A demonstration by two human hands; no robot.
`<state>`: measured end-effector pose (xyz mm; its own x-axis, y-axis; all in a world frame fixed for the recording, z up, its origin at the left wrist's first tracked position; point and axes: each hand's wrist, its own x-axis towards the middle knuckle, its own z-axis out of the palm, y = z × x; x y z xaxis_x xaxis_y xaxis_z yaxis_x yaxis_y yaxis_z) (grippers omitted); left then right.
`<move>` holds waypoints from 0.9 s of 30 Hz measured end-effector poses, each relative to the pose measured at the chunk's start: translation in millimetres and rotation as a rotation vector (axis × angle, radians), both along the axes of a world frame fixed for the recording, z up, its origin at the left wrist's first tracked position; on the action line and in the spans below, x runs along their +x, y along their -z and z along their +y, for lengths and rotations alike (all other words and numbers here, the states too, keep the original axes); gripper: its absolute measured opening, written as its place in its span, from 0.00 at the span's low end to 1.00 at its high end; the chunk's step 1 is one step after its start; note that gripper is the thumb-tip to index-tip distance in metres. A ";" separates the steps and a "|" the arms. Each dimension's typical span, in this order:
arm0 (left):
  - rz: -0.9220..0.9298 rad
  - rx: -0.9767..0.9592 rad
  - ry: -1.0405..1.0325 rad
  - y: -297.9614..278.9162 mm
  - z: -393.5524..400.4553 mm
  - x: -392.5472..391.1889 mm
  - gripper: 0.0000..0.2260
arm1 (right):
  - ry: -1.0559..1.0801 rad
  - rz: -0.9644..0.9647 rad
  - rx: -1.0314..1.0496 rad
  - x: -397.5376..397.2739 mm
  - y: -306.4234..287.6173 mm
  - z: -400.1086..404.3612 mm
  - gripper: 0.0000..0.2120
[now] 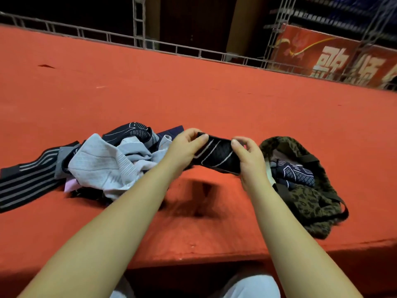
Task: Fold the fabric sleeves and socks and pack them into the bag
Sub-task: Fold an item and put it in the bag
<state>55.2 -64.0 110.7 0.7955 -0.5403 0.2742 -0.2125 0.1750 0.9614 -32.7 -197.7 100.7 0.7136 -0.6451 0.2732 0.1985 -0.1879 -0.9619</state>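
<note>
Left of my grip sits the pile (pixel 103 162); right of it, the bag (pixel 305 190). My left hand (pixel 184 147) and right hand (pixel 247 155) pinch 1 folded sleeve (pixel 217 155) aloft; loosening either pinch could unfold it.

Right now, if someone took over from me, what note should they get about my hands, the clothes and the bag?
Left hand and right hand both grip the folded black white-striped fabric piece, held above the red table.
Unfolded pile of grey and dark striped fabrics lies to the left.
Open leopard-print bag sits to the right, with at least one dark patterned piece inside.
Left: put the held piece in the bag, then fold and pack the pile.
</note>
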 end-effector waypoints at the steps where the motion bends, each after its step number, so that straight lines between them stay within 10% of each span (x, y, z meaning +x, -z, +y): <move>1: -0.018 0.124 -0.005 15.5 1.7 -5.7 0.08 | 0.008 0.055 -0.020 -5.3 17.2 0.2 0.02; 11: 0.183 0.393 0.602 139.0 54.0 -39.2 0.26 | -0.026 0.425 0.065 -58.4 132.4 15.4 0.08; 17: 0.054 0.579 0.274 139.5 46.6 -29.2 0.15 | 0.044 0.483 -0.308 -26.6 125.6 -2.3 0.05; 22: 0.021 0.556 0.189 144.9 51.9 -33.4 0.28 | 0.039 0.642 -0.463 -10.4 137.7 -5.4 0.03; 27: -0.438 0.773 0.174 154.4 57.4 -27.0 0.36 | 0.062 0.693 -0.486 0.1 139.9 -9.8 0.03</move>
